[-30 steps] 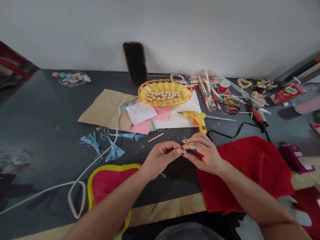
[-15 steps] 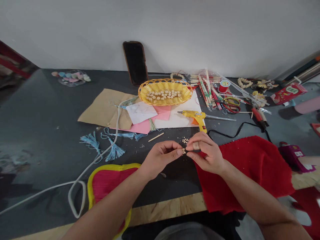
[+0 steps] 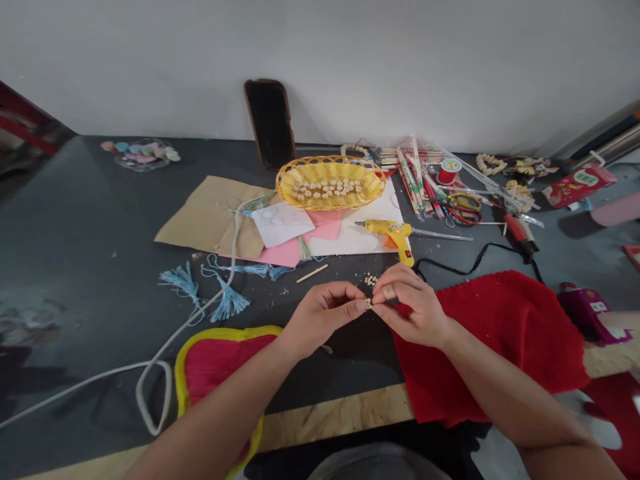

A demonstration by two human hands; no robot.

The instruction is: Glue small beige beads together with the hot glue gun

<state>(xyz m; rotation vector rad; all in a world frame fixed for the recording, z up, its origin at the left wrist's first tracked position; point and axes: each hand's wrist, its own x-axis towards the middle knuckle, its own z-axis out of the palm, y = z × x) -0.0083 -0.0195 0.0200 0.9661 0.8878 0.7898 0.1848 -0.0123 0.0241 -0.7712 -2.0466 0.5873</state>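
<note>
My left hand (image 3: 325,315) pinches a tiny beige bead cluster (image 3: 369,303) between thumb and index finger. Closed from the other side, my right hand (image 3: 413,305) has its thumb and fingertips at the same cluster; a band is on one finger. Its fine shape is hidden by the fingertips. Just behind my hands lies a small pile of loose beige beads (image 3: 371,279). Farther back, a yellow woven basket (image 3: 330,165) holds several flower-like beige clusters (image 3: 327,193). A yellow glue gun (image 3: 393,231) rests between the basket and my right hand.
Red cloth (image 3: 500,340) lies under my right forearm, a pink pad with yellow edging (image 3: 220,363) under my left. A white cord (image 3: 189,320) crosses blue tassels (image 3: 230,303). Scissors (image 3: 463,207), thread (image 3: 449,171) and wrapped sticks sit back right. A phone (image 3: 271,125) leans against the wall.
My right hand's fingertips have closed in on the bead cluster and now meet my left fingertips. My left hand has barely moved.
</note>
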